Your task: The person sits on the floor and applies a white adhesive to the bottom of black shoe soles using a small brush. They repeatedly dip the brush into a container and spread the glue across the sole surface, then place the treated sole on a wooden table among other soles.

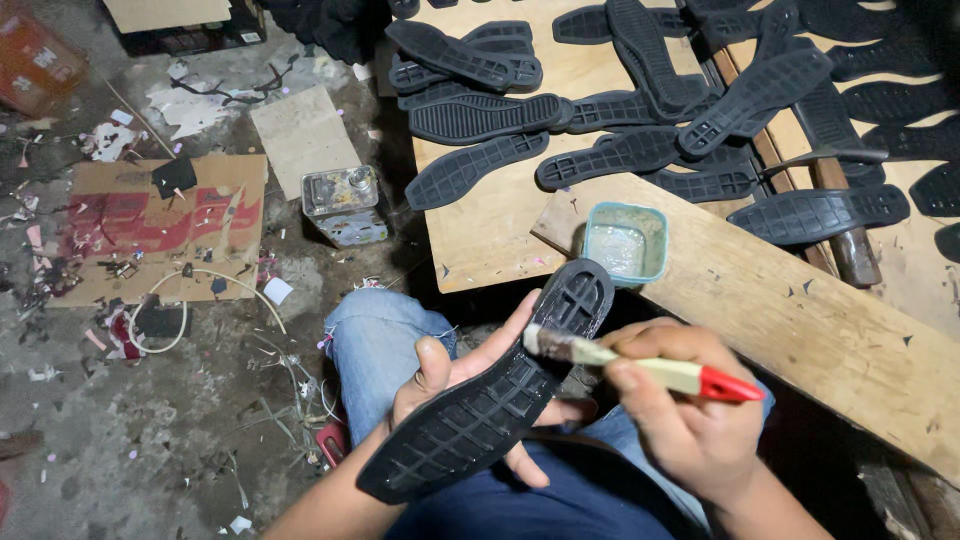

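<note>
While the left hand [455, 375] cradled a black rubber shoe sole [495, 390] over the lap, fingers curled beneath and thumb on its edge, the right hand [680, 420] gripped a red-tipped brush [640, 366], bristles touching the sole. A teal glue tub [626, 241] stood at the wooden plank's [800, 320] near-left corner; more soles [620, 110] covered the boards beyond.

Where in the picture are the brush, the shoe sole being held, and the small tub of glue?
brush [640, 365]: head view, on its pale handle.
shoe sole [490, 405]: head view, on the ridged middle of the tread.
tub [655, 222]: head view, on its teal right rim.
</note>
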`<state>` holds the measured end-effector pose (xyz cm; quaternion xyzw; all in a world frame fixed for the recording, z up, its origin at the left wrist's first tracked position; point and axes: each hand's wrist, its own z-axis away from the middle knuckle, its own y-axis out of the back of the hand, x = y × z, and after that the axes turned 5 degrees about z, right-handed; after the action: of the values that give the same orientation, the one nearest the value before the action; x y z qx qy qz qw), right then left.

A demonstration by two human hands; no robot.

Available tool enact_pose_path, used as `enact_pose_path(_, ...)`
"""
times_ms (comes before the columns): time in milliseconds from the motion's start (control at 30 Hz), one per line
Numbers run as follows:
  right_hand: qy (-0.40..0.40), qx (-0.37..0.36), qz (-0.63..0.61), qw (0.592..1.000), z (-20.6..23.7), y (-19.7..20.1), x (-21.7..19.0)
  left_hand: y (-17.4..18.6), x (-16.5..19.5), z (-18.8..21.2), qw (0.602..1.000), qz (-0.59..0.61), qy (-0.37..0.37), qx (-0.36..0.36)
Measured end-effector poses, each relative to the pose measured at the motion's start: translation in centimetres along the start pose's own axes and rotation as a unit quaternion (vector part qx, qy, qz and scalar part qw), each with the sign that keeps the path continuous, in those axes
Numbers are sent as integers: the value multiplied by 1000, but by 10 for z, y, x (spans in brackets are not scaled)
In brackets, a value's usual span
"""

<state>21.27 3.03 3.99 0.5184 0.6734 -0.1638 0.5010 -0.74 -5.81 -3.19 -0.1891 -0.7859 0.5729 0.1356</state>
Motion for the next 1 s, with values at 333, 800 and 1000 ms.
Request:
enact_pose_path(333, -28, 115, 76, 990, -12, 9, 9, 2, 0, 7, 999, -17, 19, -23)
enact_pose_path(800, -23, -18, -19, 999, -15, 41, 5, 4, 7, 24, 999, 20, 29, -35)
enact_pose_path(1000, -59, -69, 23, 996, -25, 40, 4, 4, 7, 27, 999, -8, 20, -35)
